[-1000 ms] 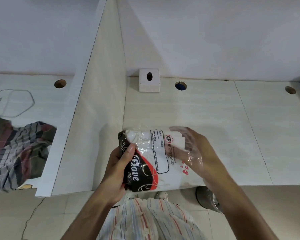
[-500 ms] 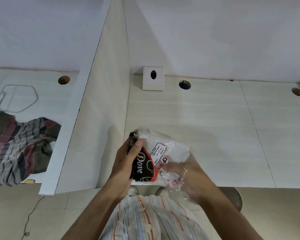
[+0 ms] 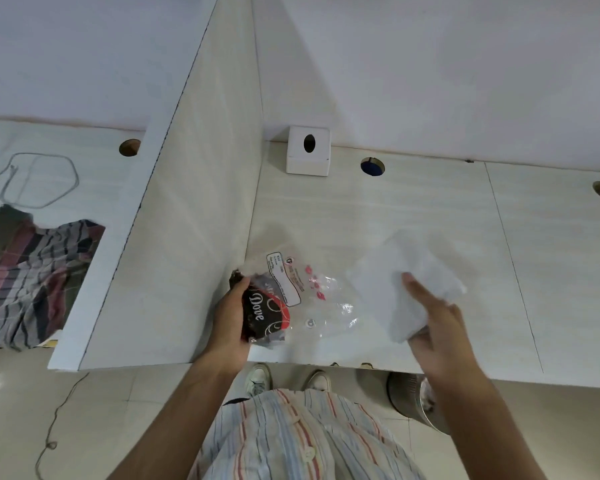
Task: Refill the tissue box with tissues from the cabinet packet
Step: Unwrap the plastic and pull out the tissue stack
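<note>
A white cube tissue box [image 3: 308, 154] with a dark oval slot stands at the back of the desk [image 3: 413, 216], against the wall and beside the partition. My left hand [image 3: 230, 313] grips the black-and-red end of a clear plastic tissue packet [image 3: 284, 299], which now lies slack and looks empty near the desk's front edge. My right hand [image 3: 433, 317] holds a stack of white tissues [image 3: 402, 282] to the right of the packet, just above the desk.
A white partition [image 3: 174, 216] walls the desk on the left. Beyond it lie a striped cloth [image 3: 28, 271] and a loop of cable [image 3: 35, 181]. Cable holes [image 3: 372, 166] mark the desk's back. A metal bin [image 3: 416, 400] stands on the floor beneath the front edge.
My right hand has drawn the tissue stack out of the packet and carried it to the right. The packet has collapsed flat in my left hand.
</note>
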